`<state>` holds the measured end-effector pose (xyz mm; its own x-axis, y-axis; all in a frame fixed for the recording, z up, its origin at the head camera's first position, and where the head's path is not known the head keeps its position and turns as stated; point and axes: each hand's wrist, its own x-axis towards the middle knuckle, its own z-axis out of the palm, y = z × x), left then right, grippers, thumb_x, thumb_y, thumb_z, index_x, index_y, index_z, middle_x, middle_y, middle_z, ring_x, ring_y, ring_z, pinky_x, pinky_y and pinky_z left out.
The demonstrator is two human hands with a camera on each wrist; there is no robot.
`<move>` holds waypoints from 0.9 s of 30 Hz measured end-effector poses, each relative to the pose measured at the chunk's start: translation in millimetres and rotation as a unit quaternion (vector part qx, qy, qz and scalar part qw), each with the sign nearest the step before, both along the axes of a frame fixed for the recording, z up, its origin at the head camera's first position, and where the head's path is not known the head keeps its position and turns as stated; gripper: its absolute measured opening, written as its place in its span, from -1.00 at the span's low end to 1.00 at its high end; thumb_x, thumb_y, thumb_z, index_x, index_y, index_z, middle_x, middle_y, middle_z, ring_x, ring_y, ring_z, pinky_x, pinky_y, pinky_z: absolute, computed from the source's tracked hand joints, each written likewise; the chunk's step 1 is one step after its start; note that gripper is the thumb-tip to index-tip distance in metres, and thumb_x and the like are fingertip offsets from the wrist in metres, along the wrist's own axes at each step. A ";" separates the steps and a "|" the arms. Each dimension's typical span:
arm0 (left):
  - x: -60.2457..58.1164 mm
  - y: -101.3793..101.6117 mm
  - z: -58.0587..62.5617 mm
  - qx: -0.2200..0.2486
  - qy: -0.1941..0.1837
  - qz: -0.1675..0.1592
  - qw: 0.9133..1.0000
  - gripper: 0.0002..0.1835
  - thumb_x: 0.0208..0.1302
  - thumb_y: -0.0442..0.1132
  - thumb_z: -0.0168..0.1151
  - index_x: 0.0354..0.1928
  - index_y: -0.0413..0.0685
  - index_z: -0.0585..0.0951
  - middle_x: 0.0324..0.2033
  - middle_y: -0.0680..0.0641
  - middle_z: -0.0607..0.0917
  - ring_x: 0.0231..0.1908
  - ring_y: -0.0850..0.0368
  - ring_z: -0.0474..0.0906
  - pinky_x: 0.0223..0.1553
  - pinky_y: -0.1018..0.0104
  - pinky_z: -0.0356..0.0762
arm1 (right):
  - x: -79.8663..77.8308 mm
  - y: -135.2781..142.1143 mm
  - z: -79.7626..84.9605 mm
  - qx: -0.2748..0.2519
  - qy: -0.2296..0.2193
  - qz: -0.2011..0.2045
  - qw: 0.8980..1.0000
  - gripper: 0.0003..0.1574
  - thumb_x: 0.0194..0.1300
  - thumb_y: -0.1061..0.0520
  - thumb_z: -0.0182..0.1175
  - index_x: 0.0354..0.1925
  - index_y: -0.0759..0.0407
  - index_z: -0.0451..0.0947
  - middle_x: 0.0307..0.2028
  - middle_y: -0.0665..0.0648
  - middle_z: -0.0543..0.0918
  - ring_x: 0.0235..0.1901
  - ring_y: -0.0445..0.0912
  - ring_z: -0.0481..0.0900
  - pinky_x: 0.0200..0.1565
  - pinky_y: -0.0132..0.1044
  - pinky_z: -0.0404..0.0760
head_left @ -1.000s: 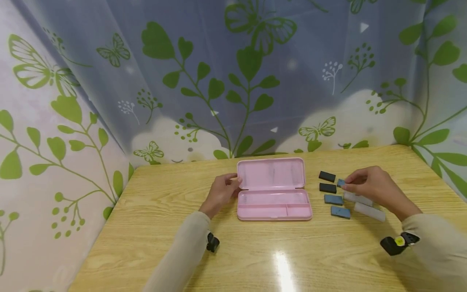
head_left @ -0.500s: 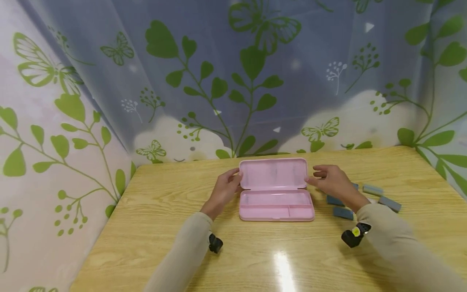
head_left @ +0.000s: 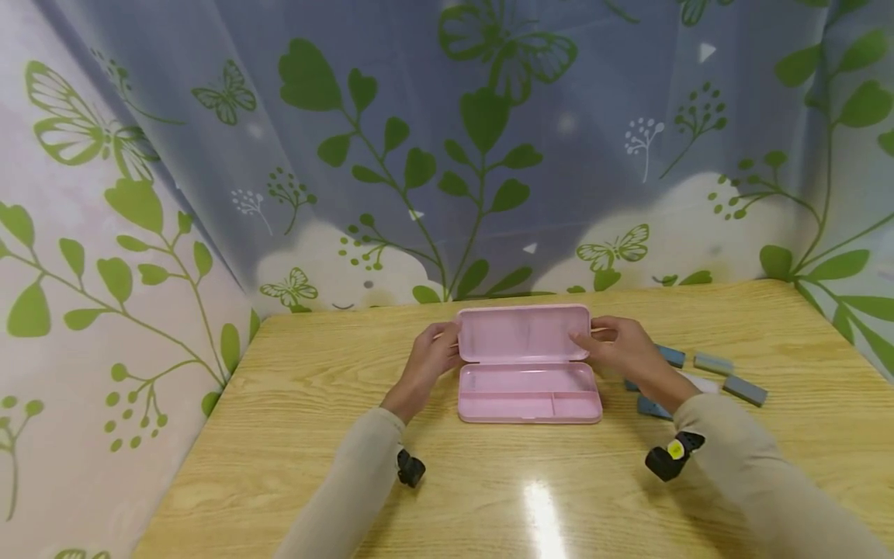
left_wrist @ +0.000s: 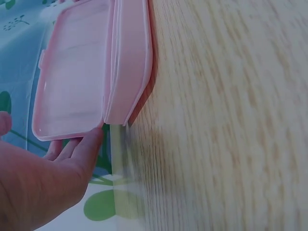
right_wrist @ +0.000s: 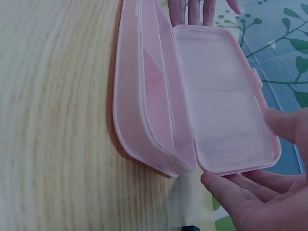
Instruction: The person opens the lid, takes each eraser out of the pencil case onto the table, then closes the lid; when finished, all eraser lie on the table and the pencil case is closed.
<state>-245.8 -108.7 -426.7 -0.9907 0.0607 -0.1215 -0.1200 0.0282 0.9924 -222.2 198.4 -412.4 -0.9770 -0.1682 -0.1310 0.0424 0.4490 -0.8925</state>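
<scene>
A pink pencil case (head_left: pixel 506 404) lies unfolded on the table, its lid (head_left: pixel 524 334) leaning back behind the divided tray. Nothing shows inside its compartments. At the lid's left edge is my left hand (head_left: pixel 427 361); in the left wrist view its fairly straight fingers (left_wrist: pixel 79 149) touch the lid's end, with the thumb apart. My right hand (head_left: pixel 625 353) holds the lid's right end. In the right wrist view, its thumb (right_wrist: pixel 284 124) lies over the lid's inner face and the fingers are behind and under the edge.
Right of the case lie several small rectangular blocks, among them a grey one (head_left: pixel 745 390), a pale one (head_left: pixel 713 362) and a blue one (head_left: pixel 654 407). My right hand and wrist partly cover them. A patterned curtain (head_left: pixel 391 194) hangs behind the wooden table (head_left: pixel 335 349).
My right hand has left the small blue block it pinched among the blocks, moved left, and taken hold of the lid's right end. My left hand stays at the lid's left edge.
</scene>
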 end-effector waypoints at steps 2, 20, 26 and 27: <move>1.0 0.0 0.8 -0.001 -0.003 0.002 1.000 -0.36 0.51 0.13 0.09 0.27 -0.32 0.43 0.13 -0.35 0.61 0.17 -0.17 0.57 0.21 0.06 0.54 | 1.8 1.1 -0.1 -0.022 -0.006 -0.004 1.000 0.12 0.42 -0.35 0.16 0.48 0.45 0.09 0.31 0.52 0.37 0.17 0.24 0.56 0.20 0.13 0.53; 9.6 -4.5 -0.4 0.010 0.036 -0.043 0.998 -0.49 0.51 0.18 0.05 -0.15 -0.20 0.33 0.00 -0.20 0.49 0.16 -0.14 0.49 0.31 0.03 0.42 | 9.1 9.2 -3.9 -0.151 -0.023 -0.008 0.988 -0.14 0.47 -0.30 0.14 0.17 0.50 0.35 0.19 0.38 0.38 0.23 0.18 0.47 0.19 -0.16 0.57; 12.6 -8.2 -1.7 0.002 0.040 -0.070 0.997 -0.46 0.50 0.22 0.06 -0.19 -0.18 0.31 0.13 -0.25 0.52 0.24 -0.13 0.47 0.34 0.07 0.39 | 12.9 12.4 -4.5 -0.127 -0.026 0.014 0.991 -0.24 0.43 -0.24 0.23 0.11 0.42 0.41 0.13 0.34 0.46 0.22 0.13 0.48 0.26 -0.08 0.51; 13.2 -8.8 -1.8 0.000 0.040 -0.073 0.997 -0.46 0.50 0.22 0.07 -0.19 -0.18 0.32 0.15 -0.26 0.53 0.24 -0.11 0.46 0.34 0.08 0.39 | 13.2 13.2 -4.4 -0.125 -0.030 0.019 0.992 -0.26 0.42 -0.24 0.24 0.11 0.40 0.42 0.13 0.33 0.48 0.23 0.13 0.48 0.28 -0.04 0.50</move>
<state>-232.6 -117.5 -428.6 -0.9780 0.2043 -0.0419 -0.0344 0.0405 0.9986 -209.1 211.6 -416.8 -0.9612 -0.2388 -0.1380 0.0857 0.2171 -0.9724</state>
